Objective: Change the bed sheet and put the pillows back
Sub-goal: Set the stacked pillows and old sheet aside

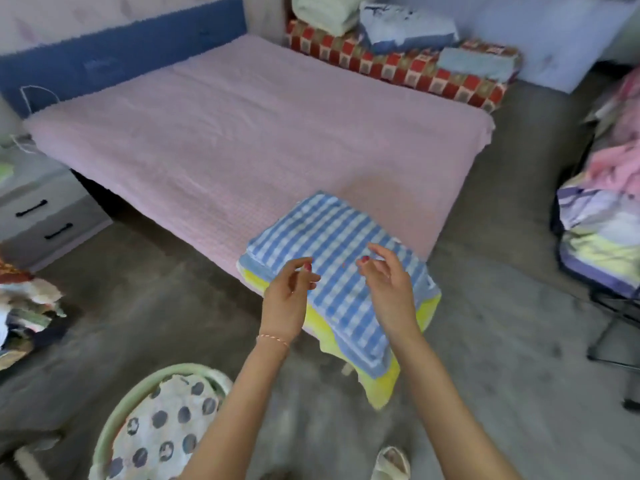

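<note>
A: What lies on the bed [242, 133]?

B: A pink cover is spread flat over the mattress. On the near corner rests a folded sheet [346, 271], checked in blue and white, stacked on a yellow folded cloth [381, 382]. Both overhang the corner of the bed slightly.

A: And the hands?

B: The left hand [287, 299] hangs above the left edge of the folded sheet, fingers loosely curled, holding nothing. The right hand [388, 282] hangs above the middle of the sheet, fingers relaxed and spread, also holding nothing. Whether either fingertip touches the cloth cannot be told. A thin bracelet [273, 339] circles the left wrist.

A: Where are the pillows?

B: Beyond the far side of the bed, a red-checked cushion bench [415, 71] carries a pale blue pillow [405, 26], a folded light-green blanket [325, 12] and a smaller blue piece [474, 64].

A: Surroundings?

B: A blue headboard [114, 53] stands at the left end of the bed. A grey drawer unit [45, 216] sits beside it. On the floor, near left, a green basket [107, 434] holds spotted fabric [166, 431]. At the right edge, a chair [606, 327] is heaped with mixed bedding [602, 216]. A slippered foot [391, 462] shows at the bottom.
</note>
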